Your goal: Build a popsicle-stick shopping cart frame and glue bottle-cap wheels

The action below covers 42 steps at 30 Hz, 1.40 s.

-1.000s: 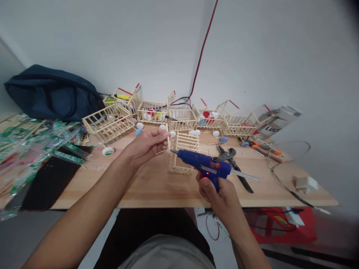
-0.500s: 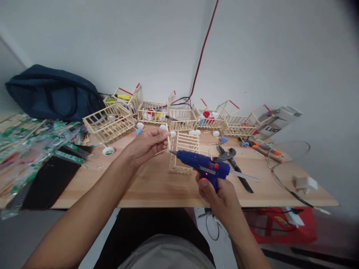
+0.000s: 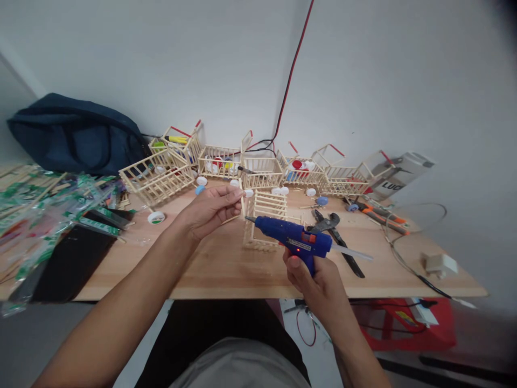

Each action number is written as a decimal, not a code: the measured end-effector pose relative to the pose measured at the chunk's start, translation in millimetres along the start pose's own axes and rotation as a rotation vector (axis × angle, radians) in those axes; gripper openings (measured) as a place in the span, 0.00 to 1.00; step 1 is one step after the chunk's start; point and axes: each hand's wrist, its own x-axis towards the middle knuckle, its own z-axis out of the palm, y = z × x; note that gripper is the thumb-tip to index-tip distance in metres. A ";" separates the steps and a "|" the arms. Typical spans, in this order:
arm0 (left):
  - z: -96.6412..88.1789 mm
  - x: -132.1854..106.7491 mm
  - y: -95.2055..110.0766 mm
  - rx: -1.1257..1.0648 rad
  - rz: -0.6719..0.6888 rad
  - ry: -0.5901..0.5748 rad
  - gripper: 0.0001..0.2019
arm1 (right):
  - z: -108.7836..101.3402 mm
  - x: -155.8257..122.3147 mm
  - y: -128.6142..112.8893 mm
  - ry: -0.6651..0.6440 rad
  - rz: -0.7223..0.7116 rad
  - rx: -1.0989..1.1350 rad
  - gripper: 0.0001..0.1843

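1. Gripping the blue glue gun (image 3: 293,236) by its handle, our right hand (image 3: 313,277) is closed firmly round it; whether the trigger is squeezed, we cannot tell.
2. We pinch a short wooden stick (image 3: 243,200) between thumb and fingers of our left hand (image 3: 216,211), holding it roughly upright above the table (image 3: 210,275).
3. The gun's nozzle (image 3: 250,219) is at the stick's lower end; we cannot make out whether they touch, nor whether any glue is on the wood yet.
4. We have a slatted frame (image 3: 270,199) on the table just beyond the gun, which covers part of it. Slats are already joined along its far side, so we judge its basket well advanced.
5. On that frame we see neither a raised handle nor wheels, and the stick in our fingers is not part of it, so some joining seems left.
6. Along the wall we count several stick carts further along: some carry red-topped handles (image 3: 337,151), and round caps, such as a white cap (image 3: 311,192), sit at their bases.
7. At our left, a tilted cart (image 3: 161,180) has its slatted sides built; its handle, if any, we cannot distinguish from those behind.
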 end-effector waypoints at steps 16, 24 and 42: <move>1.7 -1.5 0.0 0.027 0.000 -0.005 0.10 | 0.3 -1.0 0.5 -0.003 -0.008 -0.017 0.21; 1.3 -0.6 0.1 0.000 -0.006 -0.003 0.11 | 0.8 0.4 1.9 0.011 -0.029 -0.029 0.22; -0.2 -0.3 -0.9 0.016 -0.004 -0.026 0.10 | 1.1 -0.1 -1.6 0.004 -0.022 -0.023 0.22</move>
